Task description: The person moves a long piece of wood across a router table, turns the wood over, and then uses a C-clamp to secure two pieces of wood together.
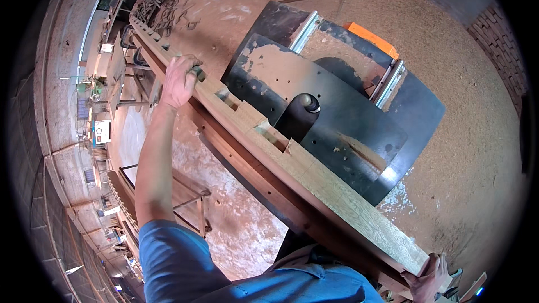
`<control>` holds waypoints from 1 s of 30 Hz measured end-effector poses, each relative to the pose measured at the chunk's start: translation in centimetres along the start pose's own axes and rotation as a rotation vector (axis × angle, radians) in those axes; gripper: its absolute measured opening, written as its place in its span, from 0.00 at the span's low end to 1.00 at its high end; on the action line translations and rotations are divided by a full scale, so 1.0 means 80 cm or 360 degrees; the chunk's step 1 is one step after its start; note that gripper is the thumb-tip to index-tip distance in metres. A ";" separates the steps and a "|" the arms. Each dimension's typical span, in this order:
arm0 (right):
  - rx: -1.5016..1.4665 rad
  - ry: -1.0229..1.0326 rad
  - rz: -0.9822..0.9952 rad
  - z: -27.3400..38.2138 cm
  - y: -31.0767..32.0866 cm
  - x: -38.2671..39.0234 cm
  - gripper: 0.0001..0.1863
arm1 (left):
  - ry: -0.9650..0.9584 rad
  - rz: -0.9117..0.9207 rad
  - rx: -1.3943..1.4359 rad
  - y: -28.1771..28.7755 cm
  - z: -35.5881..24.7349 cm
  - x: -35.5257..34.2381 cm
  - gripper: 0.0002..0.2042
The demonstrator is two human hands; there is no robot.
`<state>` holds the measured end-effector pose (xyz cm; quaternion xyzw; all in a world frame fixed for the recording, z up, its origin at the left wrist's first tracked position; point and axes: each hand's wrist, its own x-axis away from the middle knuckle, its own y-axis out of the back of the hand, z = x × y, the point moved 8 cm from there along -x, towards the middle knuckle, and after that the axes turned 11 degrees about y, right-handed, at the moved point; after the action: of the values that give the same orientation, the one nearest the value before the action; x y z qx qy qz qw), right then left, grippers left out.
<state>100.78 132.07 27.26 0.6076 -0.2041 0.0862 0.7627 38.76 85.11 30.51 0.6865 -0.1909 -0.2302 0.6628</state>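
A long pale wooden beam with several notches cut along its far half runs diagonally from the upper left to the lower right. My left hand is closed over it near one notch, with the arm stretched out. At the near right end, my right hand grips the beam, its fingers partly hidden. Beside the beam stands a dark machine table with a round upright spindle close to the notches. A reddish-brown wooden rail with small holes runs below the beam, on its left side.
Two metal rails and an orange block sit on the machine's far side. A wood sliver lies on its table. Sawdust covers the floor. Scrap wood is piled at the far left, near a metal stand.
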 end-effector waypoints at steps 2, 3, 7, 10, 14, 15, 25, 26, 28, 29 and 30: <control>-0.0153 -0.0047 -0.0173 0.005 0.003 -0.001 0.48 | 0.0027 0.0006 0.0008 0.002 0.001 0.003 0.19; -0.0230 -0.0070 -0.0259 0.005 0.006 -0.001 0.50 | 0.0049 0.0015 0.0014 0.003 0.002 0.005 0.19; -0.0068 -0.0024 -0.0117 0.006 0.003 0.016 0.47 | 0.0084 0.0005 0.0029 0.008 0.006 0.014 0.19; -0.0097 -0.0018 -0.0126 0.011 0.005 0.021 0.46 | 0.0108 -0.0006 0.0054 0.010 0.005 0.020 0.20; -0.0119 -0.0017 -0.0155 0.008 -0.008 0.033 0.45 | 0.0151 -0.0038 -0.0017 0.017 -0.001 0.024 0.18; -0.0099 -0.0005 -0.0168 0.010 -0.008 0.031 0.45 | 0.0135 -0.0044 -0.0026 0.020 0.001 0.024 0.18; -0.0147 -0.0020 -0.0146 0.018 0.002 0.028 0.40 | 0.0058 -0.0183 0.0027 0.024 -0.002 0.033 0.17; -0.0116 0.0010 -0.0197 0.018 0.002 0.030 0.40 | 0.0044 -0.0196 0.0019 0.026 -0.002 0.033 0.17; -0.0135 -0.0006 -0.0170 0.018 0.003 0.031 0.39 | 0.0053 -0.0193 0.0045 0.027 -0.004 0.033 0.16; -0.0145 -0.0015 -0.0158 0.019 0.004 0.030 0.39 | 0.0056 -0.0192 0.0058 0.027 -0.005 0.033 0.16; -0.0136 0.0000 -0.0168 0.021 0.005 0.028 0.40 | 0.0063 -0.0186 0.0046 0.028 -0.005 0.033 0.16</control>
<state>102.29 130.34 28.87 0.5843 -0.1752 0.0371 0.7915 41.23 83.83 32.54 0.7105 -0.1407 -0.2520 0.6419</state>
